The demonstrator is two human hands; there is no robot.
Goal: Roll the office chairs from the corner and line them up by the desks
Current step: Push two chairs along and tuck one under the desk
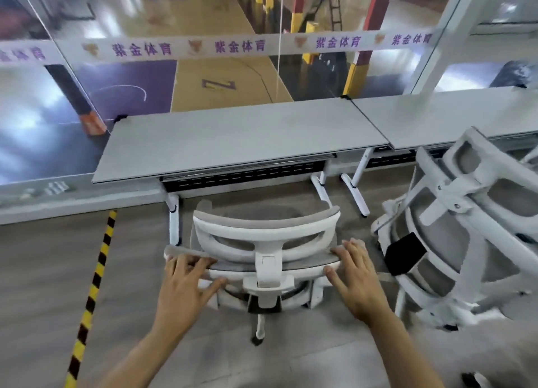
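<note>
The white office chair (266,259) sits square in front of the left desk (233,143), backrest toward the camera, seat partly under the desk's front edge — that's the parking spot for it. Both hands are on the top rail of the backrest: left hand (186,285) draped over the rail's left end, fingers spread and curled over the edge, right hand (356,280) laid on the right end, fingers long and fairly flat. A loose, wide-set hold on the chair, not a clench — a hand at each end looks meant for steering the casters and keeping the back parallel to the desk.

Right of that desk, a second chair (454,236) faces the neighbouring desk (454,114), just beside the first, twisted at an angle; I'd say it wants straightening. Left of the desk, yellow-and-black floor tape (93,294) runs down the floor, well apart from the chair. Behind the desk, glass (203,76) with a lettered strip.
</note>
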